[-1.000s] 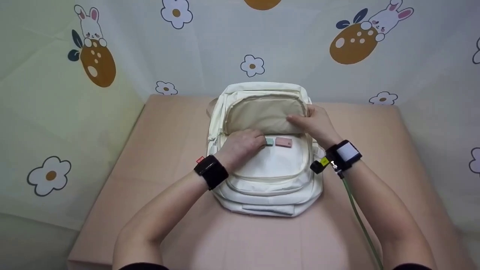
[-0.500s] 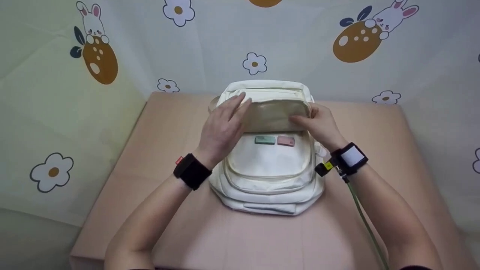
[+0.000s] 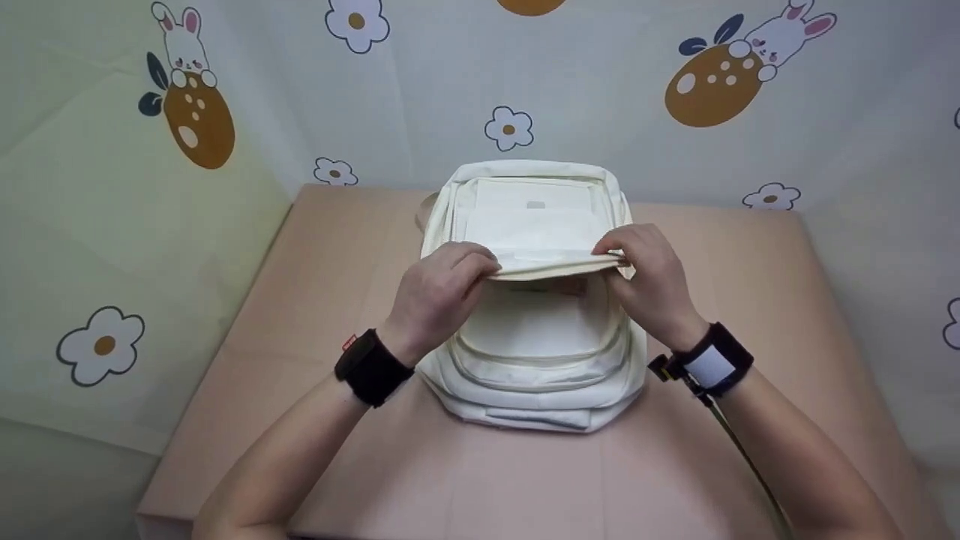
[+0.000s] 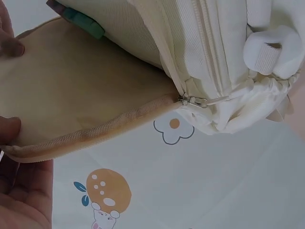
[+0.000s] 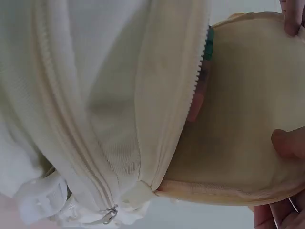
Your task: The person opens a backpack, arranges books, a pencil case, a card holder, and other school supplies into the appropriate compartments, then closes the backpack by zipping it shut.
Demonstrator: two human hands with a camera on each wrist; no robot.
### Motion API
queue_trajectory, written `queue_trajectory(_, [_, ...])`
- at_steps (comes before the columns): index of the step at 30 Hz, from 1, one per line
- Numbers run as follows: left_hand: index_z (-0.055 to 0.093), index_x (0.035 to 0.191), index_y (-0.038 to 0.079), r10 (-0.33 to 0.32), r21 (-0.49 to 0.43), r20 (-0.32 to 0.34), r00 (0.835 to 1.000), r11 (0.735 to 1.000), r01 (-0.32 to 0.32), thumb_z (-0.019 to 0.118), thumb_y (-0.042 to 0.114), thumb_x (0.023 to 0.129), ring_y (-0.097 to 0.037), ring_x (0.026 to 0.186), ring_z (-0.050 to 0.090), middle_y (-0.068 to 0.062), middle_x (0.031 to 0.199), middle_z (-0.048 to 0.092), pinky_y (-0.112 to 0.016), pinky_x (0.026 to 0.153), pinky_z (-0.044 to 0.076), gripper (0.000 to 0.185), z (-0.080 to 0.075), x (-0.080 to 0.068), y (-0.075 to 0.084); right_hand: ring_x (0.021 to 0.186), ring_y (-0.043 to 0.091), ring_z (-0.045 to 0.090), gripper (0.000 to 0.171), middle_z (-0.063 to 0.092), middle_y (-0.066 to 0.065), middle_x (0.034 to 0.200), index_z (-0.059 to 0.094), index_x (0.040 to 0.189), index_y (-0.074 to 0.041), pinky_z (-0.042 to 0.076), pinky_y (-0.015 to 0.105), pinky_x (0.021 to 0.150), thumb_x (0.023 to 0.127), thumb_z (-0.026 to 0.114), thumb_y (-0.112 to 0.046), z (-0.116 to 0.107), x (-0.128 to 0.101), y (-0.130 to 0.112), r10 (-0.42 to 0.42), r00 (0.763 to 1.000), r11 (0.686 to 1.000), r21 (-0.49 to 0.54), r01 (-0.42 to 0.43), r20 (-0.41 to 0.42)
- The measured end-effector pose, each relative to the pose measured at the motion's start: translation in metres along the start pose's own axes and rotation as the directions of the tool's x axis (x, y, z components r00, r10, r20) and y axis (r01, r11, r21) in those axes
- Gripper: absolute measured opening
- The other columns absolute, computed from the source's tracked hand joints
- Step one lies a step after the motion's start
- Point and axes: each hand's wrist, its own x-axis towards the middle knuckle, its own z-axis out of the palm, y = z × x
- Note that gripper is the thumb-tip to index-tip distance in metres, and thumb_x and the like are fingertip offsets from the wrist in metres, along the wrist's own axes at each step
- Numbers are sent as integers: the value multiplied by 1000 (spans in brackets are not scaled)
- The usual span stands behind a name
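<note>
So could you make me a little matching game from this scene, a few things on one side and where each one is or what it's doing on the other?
Things:
1. left hand
2. right hand
3. green item
4. zipper pull

Places or states:
A. lies inside the backpack, under the raised flap
B. pinches the flap's edge on the side of the white-patched wristband
C. hangs at the corner where the flap meets the bag
D. pinches the flap's edge on the side of the plain black wristband

Pairs: 1-D, 2-B, 3-A, 4-C
</note>
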Motion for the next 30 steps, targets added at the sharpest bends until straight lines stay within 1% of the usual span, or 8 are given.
queue_trajectory(4, [69,97,6,52,-5,16,999,999,-52,73,1,93,-21,96,67,-4,102,69,-34,83,56,8,0,-8,4,91,31,56,32,64,10,96,63,93,-4,41,40,80,72,69,20,-5,-11,-6,-95,995,995,-40,95,0])
queue_trajectory(7, [68,96,7,90,3,40,995,996,-90,72,2,93,-22,94,66,-4,102,68,-35,81,56,7,1,-15,7,89,30,55,31,62,9,96,62,93,-4,41,38,78,73,66,19,-8,-21,-9,-161,987,985,-59,163,24])
queue_trajectory(10, [68,95,8,128,7,60,990,992,-128,71,2,94,-22,91,65,-4,100,67,-34,78,56,7,2,-23,10,87,28,55,29,62,9,97,63,94,-4,41,36,77,74,67,15,-10,-32,-10,-216,975,973,-71,219,52])
queue_trajectory(13, [67,94,9,162,13,78,984,986,-164,68,1,95,-21,88,64,-4,98,66,-32,74,55,8,4,-33,12,86,26,55,23,62,7,98,66,96,-5,40,35,75,79,68,9,-11,-44,-9,-253,963,963,-71,259,90])
queue_trajectory(17, [66,93,9,202,30,105,974,978,-206,64,2,97,-20,86,63,-3,97,65,-30,70,53,9,8,-47,13,85,24,58,15,64,5,97,70,99,-7,44,36,76,87,69,1,-10,-60,-9,-305,944,948,-55,313,125])
queue_trajectory(21, [66,92,9,218,42,153,964,973,-227,61,5,98,-19,88,63,-2,98,65,-30,69,53,9,13,-60,14,86,25,61,10,66,5,97,72,101,-7,47,39,76,92,70,-2,-7,-71,-8,-352,927,932,-40,359,132])
queue_trajectory(24, [66,92,9,221,61,195,956,970,-236,62,5,97,-19,90,62,-2,99,64,-29,72,53,7,16,-68,14,86,24,61,8,66,4,97,72,101,-7,48,38,75,96,66,-5,-5,-78,-6,-371,917,923,-48,382,147])
queue_trajectory(30, [67,96,9,228,89,263,938,962,-259,67,5,93,-18,92,62,-2,99,62,-29,77,53,5,21,-75,11,87,23,61,21,65,4,98,73,103,-8,48,37,75,106,54,-17,-4,-85,-2,-375,905,913,-93,398,199])
